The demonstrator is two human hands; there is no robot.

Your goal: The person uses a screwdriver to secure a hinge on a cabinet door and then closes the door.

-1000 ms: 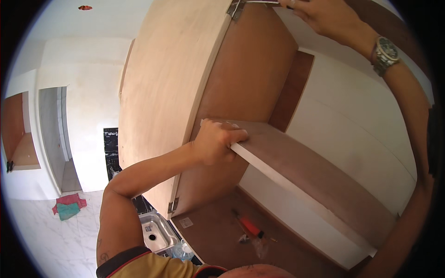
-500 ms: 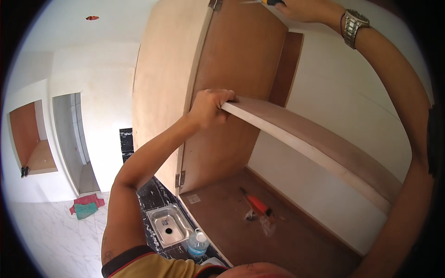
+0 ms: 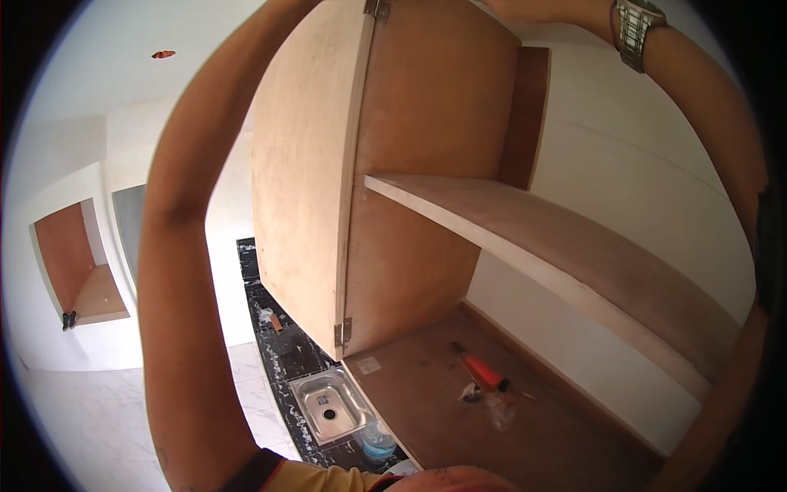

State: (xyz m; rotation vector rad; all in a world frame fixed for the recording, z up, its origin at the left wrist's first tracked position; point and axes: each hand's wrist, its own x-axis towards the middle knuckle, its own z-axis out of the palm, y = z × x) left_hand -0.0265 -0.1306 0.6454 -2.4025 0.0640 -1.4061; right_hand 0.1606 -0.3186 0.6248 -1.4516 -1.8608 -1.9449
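Observation:
My left forearm rises past the top edge, so my left hand is out of view near the top of a pale plywood cabinet door (image 3: 303, 164). My right hand (image 3: 520, 10), below a steel watch, is cut off by the top edge beside the upper hinge (image 3: 377, 8); its fingertips and anything in them are hidden. The door stands open, with a lower hinge (image 3: 343, 330) at its edge. Inside, a brown shelf (image 3: 566, 238) with a pale front edge crosses the cabinet. A red-and-black tool (image 3: 484, 369) and a crumpled clear bag (image 3: 498, 410) lie on the cabinet bottom (image 3: 434, 426).
Below the door is a black marbled counter (image 3: 275, 344) with a steel sink (image 3: 320, 394) and a plastic water bottle (image 3: 377, 443). At the far left are a wall recess (image 3: 65, 246) with dark objects on its sill and a white tiled floor (image 3: 90, 410).
My left hand has let go of the shelf's front edge and moved up out of view. My right hand has shifted slightly up, and the yellow-handled tool seen in it earlier is now hidden.

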